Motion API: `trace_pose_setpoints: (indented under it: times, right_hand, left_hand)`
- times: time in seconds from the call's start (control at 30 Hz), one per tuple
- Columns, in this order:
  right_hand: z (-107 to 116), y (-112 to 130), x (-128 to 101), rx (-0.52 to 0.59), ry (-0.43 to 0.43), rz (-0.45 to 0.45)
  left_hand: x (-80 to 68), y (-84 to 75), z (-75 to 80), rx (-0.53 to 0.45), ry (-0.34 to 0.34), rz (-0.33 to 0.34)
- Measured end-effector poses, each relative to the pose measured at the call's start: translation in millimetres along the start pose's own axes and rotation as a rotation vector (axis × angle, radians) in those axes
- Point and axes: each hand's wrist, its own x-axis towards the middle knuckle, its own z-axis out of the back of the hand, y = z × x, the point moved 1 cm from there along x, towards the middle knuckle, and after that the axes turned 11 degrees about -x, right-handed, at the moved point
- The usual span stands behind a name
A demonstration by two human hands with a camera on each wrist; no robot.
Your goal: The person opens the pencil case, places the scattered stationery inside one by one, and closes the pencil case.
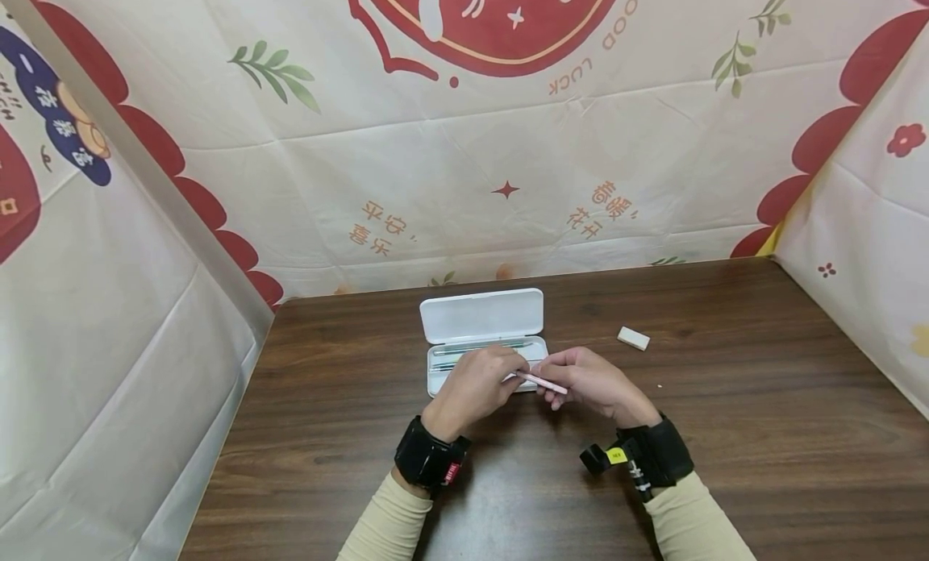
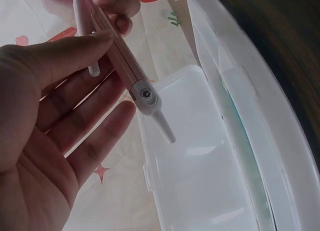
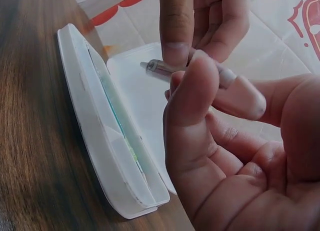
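Observation:
Both hands hold a slim pink drawing compass (image 1: 547, 383) (image 2: 122, 61) just above the near edge of an open white pencil case (image 1: 482, 317). My left hand (image 1: 479, 380) (image 2: 45, 121) pinches it between thumb and index finger, the other fingers spread loosely behind. At its other end, my right hand (image 1: 591, 380) (image 3: 225, 161) pinches it with curled fingers. A grey tip with a small screw shows on the compass in the left wrist view. Thin pencil-like sticks (image 1: 453, 350) lie inside the case, partly hidden by the left hand.
A white eraser (image 1: 634, 338) lies on the brown wooden table (image 1: 726, 384), right of the case. Printed cloth (image 1: 435, 166) hangs behind the table and at both sides. Each wrist wears a black strap (image 1: 431, 456).

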Motion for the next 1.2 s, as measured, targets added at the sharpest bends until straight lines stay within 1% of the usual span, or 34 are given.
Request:
trace_pose_setpoints:
  times: [0.1, 0.23, 0.4, 0.57, 0.77, 0.9, 1.2]
  right_hand:
    - [1, 0, 0, -0.001, -0.008, -0.009]
    - [2, 0, -1, 0.006, -0.029, -0.029]
    - [6, 1, -2, 0.0, -0.061, -0.039]
    - [8, 2, -3, -0.015, -0.069, -0.033]
    - [11, 3, -6, -0.045, -0.083, -0.024]
    - [12, 5, -9, -0.064, -0.095, -0.015]
    - [19, 5, -11, -0.1, -0.142, -0.033]
  left_hand:
    - [-0.4, 0.4, 1.1, -0.006, 0.015, 0.004]
    - [-1.6, 2.9, 6.8, -0.022, 0.022, 0.026]
    - [-3.4, 10.1, 16.5, -0.041, -0.022, 0.065]
    - [-4.6, 14.6, 23.4, -0.048, -0.055, 0.083]
    - [-6.6, 17.7, 26.8, -0.065, -0.056, 0.132]
    - [-7.9, 20.3, 27.9, -0.075, -0.054, 0.147]
    - [-10.9, 26.2, 28.8, -0.074, -0.051, 0.177]
